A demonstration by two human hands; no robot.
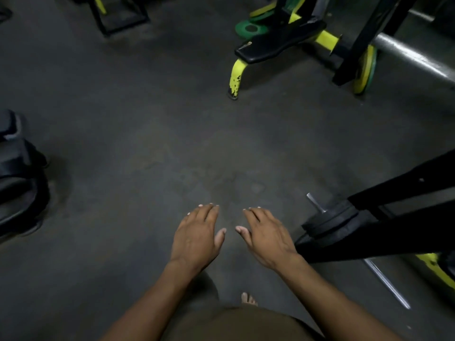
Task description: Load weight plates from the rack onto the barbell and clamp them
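My left hand (197, 232) and my right hand (267, 233) hover palm down over the bare dark floor, side by side, fingers spread, holding nothing. To the right of my right hand, black weight plates (330, 221) sit on a barbell whose steel sleeve end (316, 202) sticks out toward the upper left. The barbell's thin shaft (386, 283) runs on toward the lower right. A black frame beam (384, 193) crosses over the plates. A yellow-green plate (365, 70) stands on edge at the upper right, and green plates (250, 27) lie by the bench.
A bench with a black pad (278, 43) and yellow legs (235, 77) stands at the upper middle. A thick steel bar (413, 55) slants at the upper right. Black padded equipment (19, 173) fills the left edge. My bare foot (248, 299) shows below my hands.
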